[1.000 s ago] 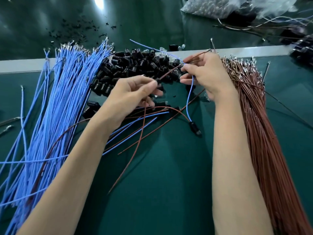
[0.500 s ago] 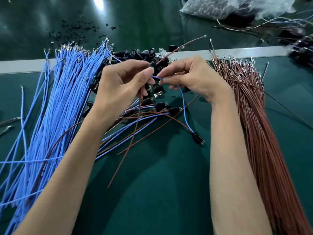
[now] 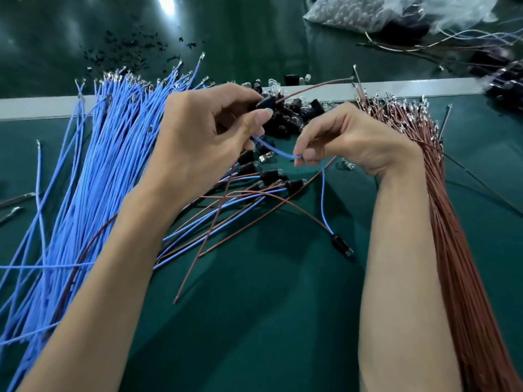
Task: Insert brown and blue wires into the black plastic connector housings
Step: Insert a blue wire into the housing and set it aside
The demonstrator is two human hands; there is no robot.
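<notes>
While the left hand is pinching the black housing above the housing pile, the right hand is pinching the blue wire and should be feeding it in straight.

Assembly workshop here, wire-harness bench by look of it. Green work mat fills lower frame. Left: thick bundle of cut blue wires, metal terminals crimped on far ends. Right edge: matching bundle of brown wires. Top centre: heap of loose black connector housings. Centre: few wired housings lying on mat. Upper right: clear bag of small parts. Upper left: black scraps scattered past pale strip.
</notes>
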